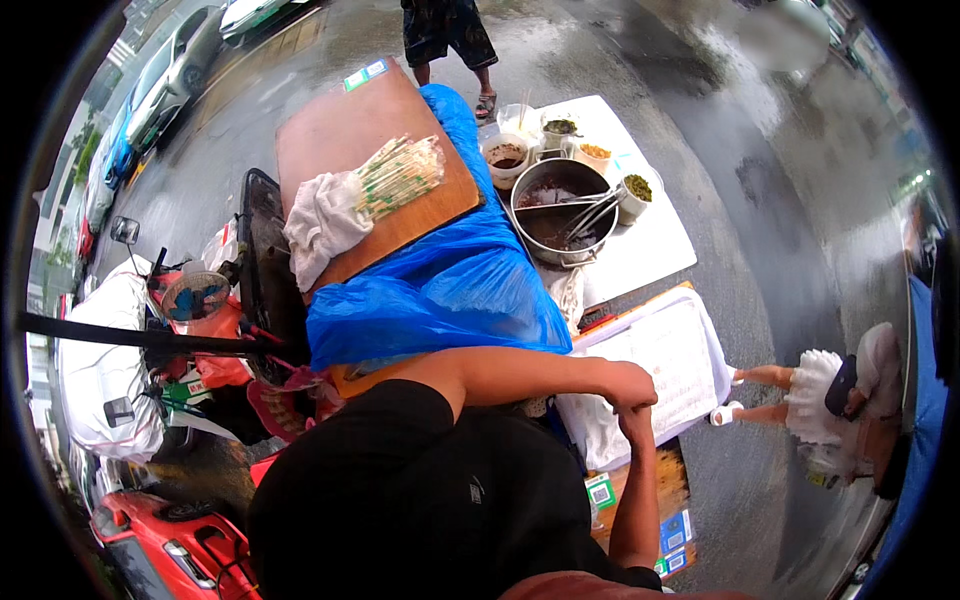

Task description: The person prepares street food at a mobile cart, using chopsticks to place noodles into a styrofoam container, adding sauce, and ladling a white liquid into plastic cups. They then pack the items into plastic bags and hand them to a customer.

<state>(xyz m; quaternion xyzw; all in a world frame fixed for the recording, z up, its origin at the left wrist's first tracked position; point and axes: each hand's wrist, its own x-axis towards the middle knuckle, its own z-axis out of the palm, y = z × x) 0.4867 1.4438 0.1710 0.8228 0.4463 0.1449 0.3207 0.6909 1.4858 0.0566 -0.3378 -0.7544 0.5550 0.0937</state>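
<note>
My left hand is bent at the wrist, its fingers curled. It meets my right hand just below it, over a white tray lined with pale, faintly patterned cloth. The two hands touch; whether anything small is between the fingers is hidden. Beyond the tray, a two-part metal pot holds dark liquid, with metal tongs resting in it. Around the pot stand a tub of dark sauce, a tub of chopped greens and a tub of orange-yellow bits.
Blue plastic sheeting lies beside a brown wooden board bearing bundled wooden sticks and a white cloth. A person's legs are at the far side; another person is at right. Parked vehicles line the left, including a red car.
</note>
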